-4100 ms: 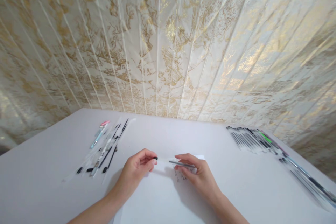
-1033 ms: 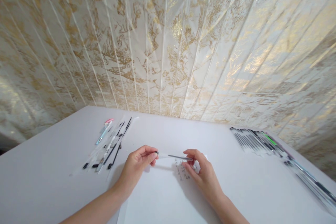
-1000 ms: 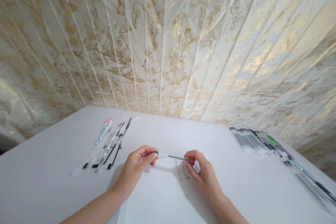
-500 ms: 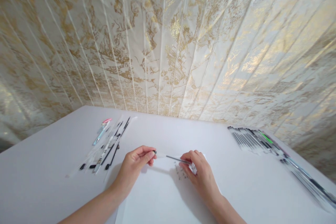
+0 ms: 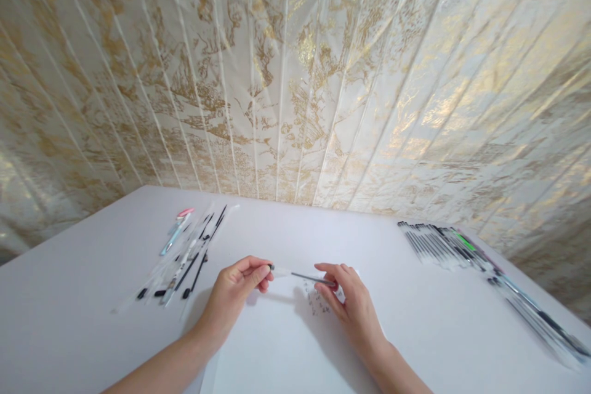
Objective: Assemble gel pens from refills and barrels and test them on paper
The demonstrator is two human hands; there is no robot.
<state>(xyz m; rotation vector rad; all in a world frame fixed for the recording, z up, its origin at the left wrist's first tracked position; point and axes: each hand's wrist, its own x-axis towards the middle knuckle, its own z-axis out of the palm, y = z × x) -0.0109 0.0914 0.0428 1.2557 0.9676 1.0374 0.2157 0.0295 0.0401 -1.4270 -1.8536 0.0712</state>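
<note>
A slim pen (image 5: pixel 311 278) spans the gap between my hands above a white paper sheet (image 5: pixel 277 351). Its left part is clear and its right part dark. My left hand (image 5: pixel 244 280) pinches the black end of it between thumb and fingers. At the dark end, my right hand (image 5: pixel 344 295) has the pen between the thumb and the curled fingers, with the index finger raised off it. Handwritten marks (image 5: pixel 318 301) show on the sheet beneath my right hand.
Loose pen parts (image 5: pixel 189 265), clear tubes and black pieces, lie on the left of the white table (image 5: pixel 92 258), near a pink-topped blue pen (image 5: pixel 173 237). A row of pens (image 5: pixel 429 243) and further pens (image 5: pixel 540 314) lie right. A gold-patterned curtain (image 5: pixel 286 104) hangs behind.
My right index finger has lifted away from the pen, and the space between it and the thumb has widened. My left hand keeps its pinch in nearly the same place.
</note>
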